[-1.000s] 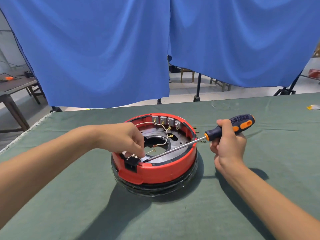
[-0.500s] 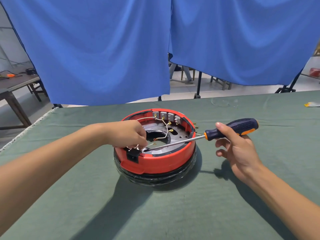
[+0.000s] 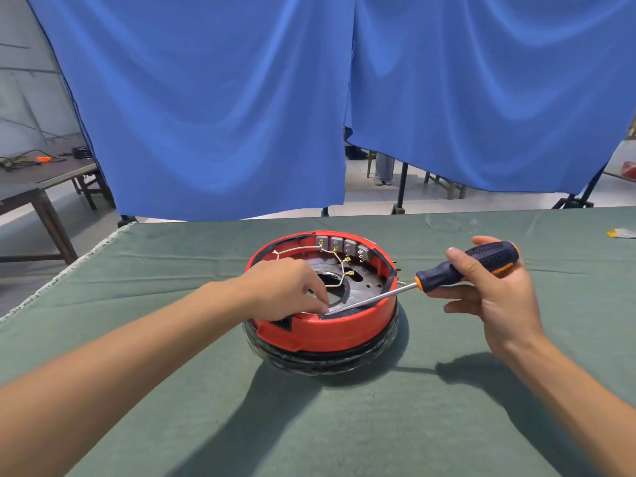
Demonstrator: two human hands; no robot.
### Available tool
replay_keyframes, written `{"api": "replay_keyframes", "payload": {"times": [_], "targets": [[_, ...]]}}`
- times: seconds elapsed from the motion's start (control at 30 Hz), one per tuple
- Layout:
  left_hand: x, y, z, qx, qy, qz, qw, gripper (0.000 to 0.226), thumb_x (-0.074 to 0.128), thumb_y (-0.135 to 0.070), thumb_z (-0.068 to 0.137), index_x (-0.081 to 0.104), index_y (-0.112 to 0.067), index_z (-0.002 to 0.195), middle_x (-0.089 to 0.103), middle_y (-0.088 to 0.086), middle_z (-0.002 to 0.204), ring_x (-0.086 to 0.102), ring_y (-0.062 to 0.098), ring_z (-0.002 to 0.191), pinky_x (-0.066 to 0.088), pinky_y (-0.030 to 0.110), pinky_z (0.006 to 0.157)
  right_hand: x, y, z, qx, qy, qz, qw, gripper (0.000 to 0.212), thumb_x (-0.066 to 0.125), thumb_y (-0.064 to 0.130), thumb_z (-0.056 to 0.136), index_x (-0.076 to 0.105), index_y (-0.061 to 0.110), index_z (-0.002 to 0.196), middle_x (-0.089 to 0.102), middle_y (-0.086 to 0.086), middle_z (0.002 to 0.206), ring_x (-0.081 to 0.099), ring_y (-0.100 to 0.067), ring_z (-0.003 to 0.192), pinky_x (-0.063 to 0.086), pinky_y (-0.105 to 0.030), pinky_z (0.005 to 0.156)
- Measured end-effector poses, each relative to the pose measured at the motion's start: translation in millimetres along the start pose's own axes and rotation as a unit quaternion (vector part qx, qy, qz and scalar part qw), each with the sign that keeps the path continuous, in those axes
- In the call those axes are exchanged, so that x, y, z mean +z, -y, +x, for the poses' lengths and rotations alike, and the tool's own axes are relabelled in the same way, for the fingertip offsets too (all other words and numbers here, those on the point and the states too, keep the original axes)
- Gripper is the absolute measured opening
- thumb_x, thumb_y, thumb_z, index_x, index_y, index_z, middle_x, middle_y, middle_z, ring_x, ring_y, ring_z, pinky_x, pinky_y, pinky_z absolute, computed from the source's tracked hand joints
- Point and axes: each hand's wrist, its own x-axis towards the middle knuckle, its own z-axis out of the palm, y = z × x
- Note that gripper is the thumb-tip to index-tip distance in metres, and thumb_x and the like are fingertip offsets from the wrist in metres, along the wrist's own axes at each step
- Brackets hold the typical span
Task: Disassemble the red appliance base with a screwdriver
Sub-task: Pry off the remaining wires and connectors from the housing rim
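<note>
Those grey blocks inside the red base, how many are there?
4, side by side along the far inner rim of the red base: at. The left hand may hide others.

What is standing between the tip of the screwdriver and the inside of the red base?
Only the left hand: its fingers lie over the spot inside the red base where the screwdriver shaft ends, hiding the tip. The shaft crosses the rim freely; the wires sit farther back.

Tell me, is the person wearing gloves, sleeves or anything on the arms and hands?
No. The left hand and right hand are bare, with no gloves, rings or watch showing. Both forearms are uncovered to the picture's edge, so no sleeves appear.
</note>
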Motion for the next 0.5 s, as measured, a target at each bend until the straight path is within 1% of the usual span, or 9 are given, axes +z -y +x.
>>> {"api": "replay_keyframes", "payload": {"times": [0.07, 0.13, 0.2, 0.27, 0.3, 0.37, 0.43, 0.47, 0.5], "targets": [[-0.4, -1.0, 0.3, 0.001, 0.007, -0.032, 0.999, 0.017, 0.059, -0.047, 0.089, 0.072, -0.038, 0.093, 0.056, -0.03, 0.063, 0.051, -0.003, 0.068, 0.036, 0.022, 0.061, -2.0, -2.8, 0.6, 0.005, 0.002, -0.002, 1.0, 0.056, 0.074, 0.024, 0.066, 0.043, 0.022, 0.112, 0.065, -0.003, 0.083, 0.07, -0.032, 0.059, 0.049, -0.028, 0.038], [-0.1, -3.2, 0.2, 0.01, 0.013, -0.026, 1.0, 0.017, 0.058, -0.047, 0.089, 0.072, -0.038, 0.092, 0.052, -0.033, 0.053, 0.048, -0.007, 0.058, 0.033, 0.022, 0.055, -2.3, -7.7, 2.3, 0.013, -0.006, -0.004, 1.0, 0.054, 0.074, 0.013, 0.074, 0.04, 0.021, 0.115, 0.062, -0.005, 0.088, 0.071, -0.029, 0.061, 0.051, -0.027, 0.041], [2.0, -6.7, 1.2, 0.02, 0.017, -0.019, 0.999, 0.015, 0.058, -0.043, 0.09, 0.071, -0.036, 0.09, 0.047, -0.038, 0.05, 0.045, -0.01, 0.054, 0.028, 0.022, 0.052, -1.5, -11.9, 5.5, 0.011, -0.02, -0.039, 0.999, 0.056, 0.075, 0.009, 0.075, 0.038, 0.022, 0.115, 0.057, -0.007, 0.093, 0.07, -0.025, 0.068, 0.054, -0.027, 0.046], [3.8, -9.4, 3.6, 0.024, 0.015, -0.024, 0.999, 0.013, 0.06, -0.037, 0.09, 0.071, -0.033, 0.086, 0.047, -0.037, 0.05, 0.045, -0.013, 0.055, 0.028, 0.022, 0.051, -2.7, -12.4, 9.3, -0.013, -0.019, -0.15, 0.988, 0.055, 0.079, 0.016, 0.072, 0.042, 0.025, 0.112, 0.053, -0.005, 0.095, 0.061, -0.023, 0.081, 0.057, -0.031, 0.061], [4.6, -9.7, 5.1, 0.023, 0.011, -0.026, 0.999, 0.012, 0.061, -0.035, 0.089, 0.072, -0.032, 0.086, 0.049, -0.034, 0.049, 0.047, -0.011, 0.055, 0.029, 0.021, 0.051, -5.3, -11.5, 10.9, -0.037, -0.01, -0.233, 0.972, 0.052, 0.081, 0.025, 0.071, 0.046, 0.026, 0.109, 0.052, -0.003, 0.097, 0.057, -0.022, 0.088, 0.054, -0.033, 0.071], [6.4, -7.5, 6.5, 0.017, 0.001, -0.053, 0.998, 0.012, 0.064, -0.032, 0.089, 0.075, -0.028, 0.087, 0.056, -0.025, 0.055, 0.051, -0.003, 0.059, 0.038, 0.02, 0.056, -12.9, -5.8, 12.5, -0.11, 0.003, -0.412, 0.904, 0.043, 0.08, 0.045, 0.065, 0.056, 0.029, 0.098, 0.05, -0.002, 0.109, 0.05, -0.021, 0.106, 0.042, -0.031, 0.086], [8.8, -3.1, 5.9, 0.012, -0.008, -0.097, 0.995, 0.011, 0.066, -0.03, 0.088, 0.076, -0.025, 0.087, 0.065, -0.017, 0.068, 0.055, 0.004, 0.065, 0.047, 0.026, 0.067, -19.1, 1.9, 15.7, -0.218, 0.012, -0.561, 0.798, 0.042, 0.076, 0.057, 0.062, 0.065, 0.027, 0.087, 0.051, -0.004, 0.12, 0.041, -0.025, 0.121, 0.035, -0.04, 0.096], [10.2, -1.8, 5.3, 0.012, -0.013, -0.112, 0.994, 0.011, 0.067, -0.029, 0.087, 0.076, -0.023, 0.087, 0.068, -0.013, 0.073, 0.059, 0.007, 0.068, 0.05, 0.029, 0.071, -20.2, 6.2, 18.4, -0.275, 0.04, -0.608, 0.744, 0.044, 0.074, 0.062, 0.062, 0.067, 0.024, 0.084, 0.056, -0.004, 0.118, 0.042, -0.029, 0.123, 0.033, -0.043, 0.098], [11.4, -0.7, 4.8, 0.015, -0.018, -0.123, 0.992, 0.012, 0.067, -0.028, 0.087, 0.077, -0.022, 0.089, 0.071, -0.009, 0.078, 0.062, 0.011, 0.071, 0.051, 0.032, 0.073, -19.2, 9.8, 21.3, -0.318, 0.084, -0.642, 0.693, 0.049, 0.069, 0.067, 0.065, 0.068, 0.022, 0.084, 0.062, -0.003, 0.11, 0.048, -0.03, 0.118, 0.032, -0.043, 0.097]]}}
